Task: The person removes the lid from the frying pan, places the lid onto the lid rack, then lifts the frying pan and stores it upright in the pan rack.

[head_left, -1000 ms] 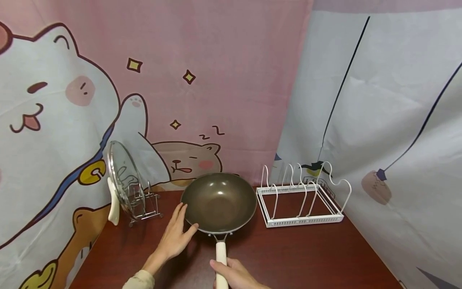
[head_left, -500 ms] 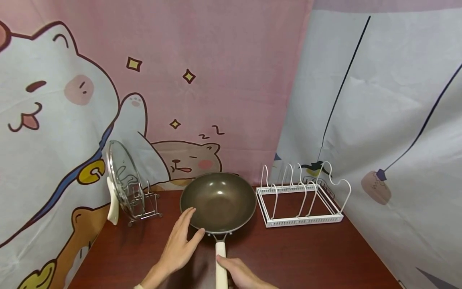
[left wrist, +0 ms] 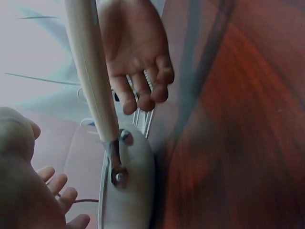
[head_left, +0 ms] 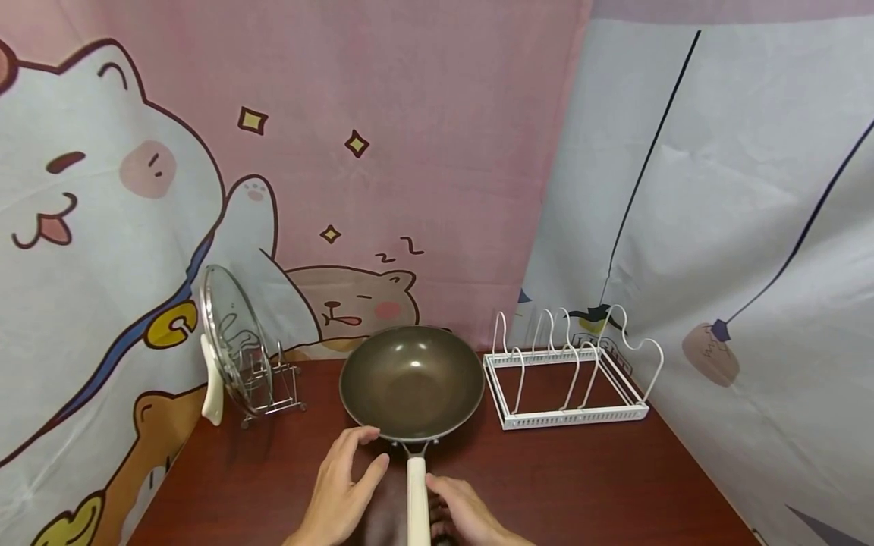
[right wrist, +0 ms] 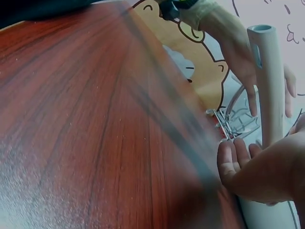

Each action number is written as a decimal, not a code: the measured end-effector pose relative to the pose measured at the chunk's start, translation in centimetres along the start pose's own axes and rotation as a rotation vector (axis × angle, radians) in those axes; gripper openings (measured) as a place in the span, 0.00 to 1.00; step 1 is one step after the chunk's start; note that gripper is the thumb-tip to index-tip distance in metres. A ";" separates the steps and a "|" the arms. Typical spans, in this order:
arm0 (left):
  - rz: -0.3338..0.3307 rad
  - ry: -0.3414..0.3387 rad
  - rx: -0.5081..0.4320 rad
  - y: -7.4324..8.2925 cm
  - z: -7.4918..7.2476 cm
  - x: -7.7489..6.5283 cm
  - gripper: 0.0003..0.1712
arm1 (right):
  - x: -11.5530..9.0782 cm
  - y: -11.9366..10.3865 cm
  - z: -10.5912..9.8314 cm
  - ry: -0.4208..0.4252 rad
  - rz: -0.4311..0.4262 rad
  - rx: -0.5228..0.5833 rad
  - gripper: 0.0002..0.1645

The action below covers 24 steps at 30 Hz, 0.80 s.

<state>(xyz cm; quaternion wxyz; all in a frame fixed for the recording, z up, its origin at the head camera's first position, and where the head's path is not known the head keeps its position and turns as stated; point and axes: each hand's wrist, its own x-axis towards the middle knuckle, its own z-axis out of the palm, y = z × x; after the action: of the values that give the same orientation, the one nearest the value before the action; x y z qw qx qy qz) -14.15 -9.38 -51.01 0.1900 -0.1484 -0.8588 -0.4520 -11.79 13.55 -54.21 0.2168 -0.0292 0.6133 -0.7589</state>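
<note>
A wok point(head_left: 413, 383) with a dark brown inside sits on the table, its cream handle point(head_left: 418, 500) pointing toward me. My left hand point(head_left: 337, 485) is to the left of the handle, fingers relaxed, fingertips close to the near rim; whether they touch it I cannot tell. On the handle's other side is my right hand point(head_left: 464, 512), its fingers loose and not wrapped around it. The left wrist view shows the right palm point(left wrist: 136, 43) facing the handle, fingers spread a little. In the right wrist view the handle point(right wrist: 270, 90) rises between both hands, with a hole near its end.
A white wire rack point(head_left: 576, 417) with upright loops stands to the wok's right. At left a glass lid point(head_left: 235, 334) with a cream handle leans upright in a small chrome rack point(head_left: 280, 406). Printed curtains point(head_left: 464, 152) hang behind the reddish-brown table point(head_left: 580, 485).
My right hand has let go of the wok's handle and moved slightly right. My left hand has drawn back from the wok's left rim toward me. The wok looks still.
</note>
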 end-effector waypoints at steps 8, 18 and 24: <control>-0.081 -0.050 -0.064 0.3 0.3 -1.5 0.12 | 0.4 0.1 -0.3 0.047 -0.005 0.037 0.15; -0.346 -0.365 -0.249 0.4 0.5 -2.6 0.13 | 1.1 -0.1 -0.5 0.016 -0.056 0.028 0.24; -0.393 -0.471 -0.345 0.3 0.7 -2.8 0.17 | 1.5 -0.4 -0.3 -0.006 -0.044 0.042 0.22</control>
<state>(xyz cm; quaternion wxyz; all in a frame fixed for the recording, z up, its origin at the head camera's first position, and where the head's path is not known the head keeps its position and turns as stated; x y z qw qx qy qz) -11.71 -8.85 -52.39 -0.1318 -0.1105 -0.8023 -0.5716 -13.36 13.39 -54.28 0.2025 -0.0407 0.5959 -0.7761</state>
